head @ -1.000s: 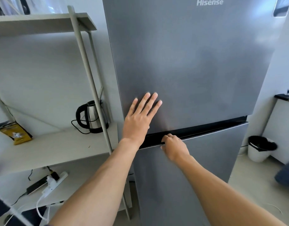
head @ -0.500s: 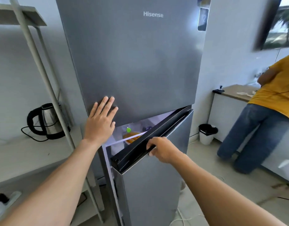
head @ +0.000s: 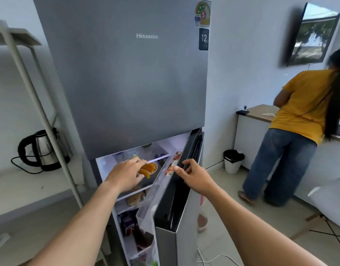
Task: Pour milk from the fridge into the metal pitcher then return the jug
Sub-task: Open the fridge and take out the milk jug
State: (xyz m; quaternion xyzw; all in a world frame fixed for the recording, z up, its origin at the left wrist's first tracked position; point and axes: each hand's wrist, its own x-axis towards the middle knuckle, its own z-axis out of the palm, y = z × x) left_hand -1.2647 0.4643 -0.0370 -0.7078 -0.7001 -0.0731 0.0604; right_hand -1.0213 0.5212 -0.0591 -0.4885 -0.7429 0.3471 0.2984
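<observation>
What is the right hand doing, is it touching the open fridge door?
Touching. The head view shows the right hand with its curled fingers and thumb pinching the top edge of the lower fridge door, which stands open.

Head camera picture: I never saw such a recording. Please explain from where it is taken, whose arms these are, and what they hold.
No machine here: a camera worn on a person's head looks forward and down, so both bare arms are that person's. The right hand grips the top edge of the open lower door of the tall grey fridge. The left hand is stretched inside, fingers straight, holding nothing, near a plate of orange fruit pieces. No milk jug is recognisable.
</observation>
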